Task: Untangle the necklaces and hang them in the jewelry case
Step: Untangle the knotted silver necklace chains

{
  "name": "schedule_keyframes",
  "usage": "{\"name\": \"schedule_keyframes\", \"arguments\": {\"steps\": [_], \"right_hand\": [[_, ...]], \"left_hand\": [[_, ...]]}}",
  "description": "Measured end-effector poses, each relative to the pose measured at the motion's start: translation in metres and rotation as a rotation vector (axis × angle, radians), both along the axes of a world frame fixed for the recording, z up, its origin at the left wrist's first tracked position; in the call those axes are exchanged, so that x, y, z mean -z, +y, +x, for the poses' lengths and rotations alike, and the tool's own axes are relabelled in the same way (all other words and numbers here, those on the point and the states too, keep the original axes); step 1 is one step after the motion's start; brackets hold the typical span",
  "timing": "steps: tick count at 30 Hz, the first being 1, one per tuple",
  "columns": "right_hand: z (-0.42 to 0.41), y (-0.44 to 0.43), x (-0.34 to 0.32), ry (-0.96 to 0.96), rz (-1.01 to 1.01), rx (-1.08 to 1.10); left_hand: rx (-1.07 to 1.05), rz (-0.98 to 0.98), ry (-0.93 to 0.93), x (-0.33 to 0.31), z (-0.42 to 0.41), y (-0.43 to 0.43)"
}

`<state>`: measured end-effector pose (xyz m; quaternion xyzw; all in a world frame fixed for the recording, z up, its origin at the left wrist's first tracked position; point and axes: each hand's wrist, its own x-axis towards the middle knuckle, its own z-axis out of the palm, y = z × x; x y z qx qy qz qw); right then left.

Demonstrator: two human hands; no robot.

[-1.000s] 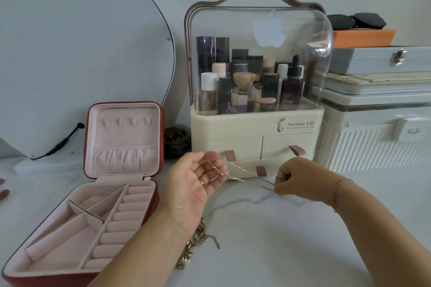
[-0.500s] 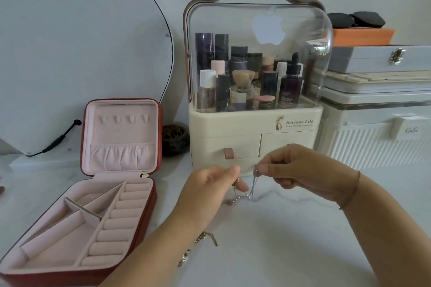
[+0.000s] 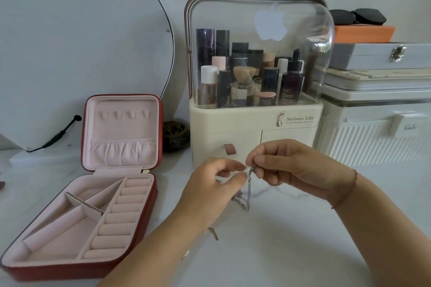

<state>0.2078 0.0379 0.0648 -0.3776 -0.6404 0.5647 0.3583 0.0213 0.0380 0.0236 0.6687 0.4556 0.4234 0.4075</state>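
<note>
A second ago the silver necklace (image 3: pixel 249 190) stretched between both hands; it now hangs bunched from the right hand (image 3: pixel 296 168), pinched between thumb and forefinger. The left hand (image 3: pixel 210 184) has curled, its fingertips at the chain, though I cannot tell if they grip it. The open jewelry case (image 3: pixel 121 123) sits at 9 o'clock.

Open jewelry case (image 3: pixel 123 128) lies on white tabletop (image 3: pixel 291 251); cosmetics organizer (image 3: pixel 224 128) stands nearby.
</note>
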Motion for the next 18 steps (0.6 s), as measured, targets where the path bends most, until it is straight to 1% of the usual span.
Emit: {"name": "schedule_keyframes", "arguments": {"steps": [4, 7, 18], "right_hand": [[-0.0018, 0.0012, 0.0006, 0.008, 0.004, 0.03], [-0.0024, 0.0009, 0.0006, 0.016, 0.009, 0.06], [-0.0039, 0.0009, 0.0007, 0.028, 0.011, 0.06]], "left_hand": [[0.137, -0.109, -0.139, -0.0038, -0.0009, 0.0002], [0.138, -0.143, -0.206, -0.0059, -0.0014, -0.0004], [0.128, -0.131, -0.167, -0.004, 0.0022, -0.0022]]}}
